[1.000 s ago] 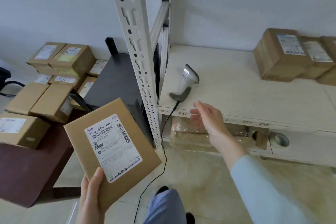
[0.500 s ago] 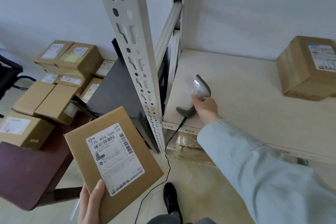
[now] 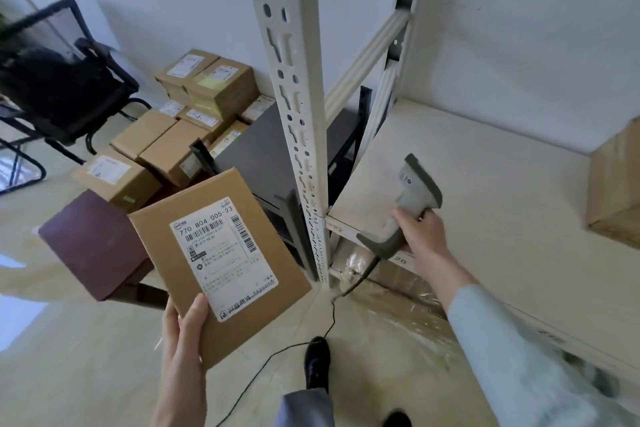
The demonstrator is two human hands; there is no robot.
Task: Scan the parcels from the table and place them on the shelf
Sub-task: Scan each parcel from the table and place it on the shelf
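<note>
My left hand (image 3: pixel 181 354) grips a flat brown parcel (image 3: pixel 166 246) by its lower corner, thumb on top, with its white barcode label facing up. My right hand (image 3: pixel 420 237) holds a grey barcode scanner (image 3: pixel 408 198) by the handle, lifted just above the front edge of the cream shelf (image 3: pixel 485 218). The scanner's head points up and away, to the right of the parcel. A black cable trails from the scanner down to the floor. Several more brown parcels (image 3: pixel 173 146) are stacked on the dark red table (image 3: pixel 90 246) at the left.
A white perforated shelf upright (image 3: pixel 298 121) stands between the parcel and the scanner. A brown box (image 3: pixel 616 191) sits on the shelf at the right edge. A black chair (image 3: pixel 59 87) is at far left. A dark cabinet (image 3: pixel 266 156) stands beside the upright.
My right hand reached to the shelf, closed on the scanner's handle and lifted it off the shelf. The parcel stayed in my left hand. My view swung left.
</note>
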